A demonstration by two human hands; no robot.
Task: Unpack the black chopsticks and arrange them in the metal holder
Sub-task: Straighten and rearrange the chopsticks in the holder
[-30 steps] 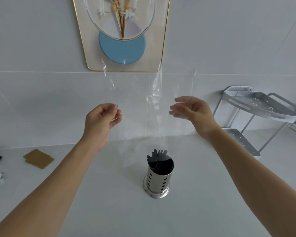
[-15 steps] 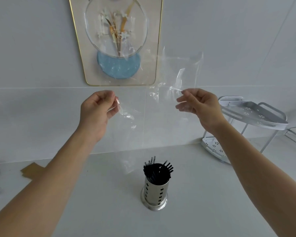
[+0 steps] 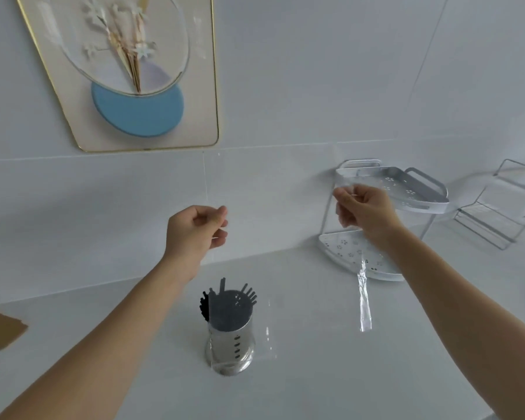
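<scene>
Several black chopsticks [image 3: 225,301] stand upright in the perforated metal holder [image 3: 231,344] on the white counter, low in the middle of the view. Above it I hold a clear plastic bag [image 3: 279,237] stretched flat between both hands, and it hangs down in front of the holder. My left hand [image 3: 196,230] pinches the bag's left edge. My right hand [image 3: 362,209] pinches its right edge, further right and slightly higher. A shiny fold of the bag [image 3: 364,301] hangs below my right hand.
A white two-tier corner rack [image 3: 406,192] stands at the back right against the wall, with a wire rack [image 3: 497,213] beyond it. A brown card piece [image 3: 0,328] lies on the counter at far left. A framed picture [image 3: 128,74] hangs on the wall.
Both hands have moved apart and lower, pulling the crumpled clear bag flat and taut. The view has shifted left, so the holder sits further right.
</scene>
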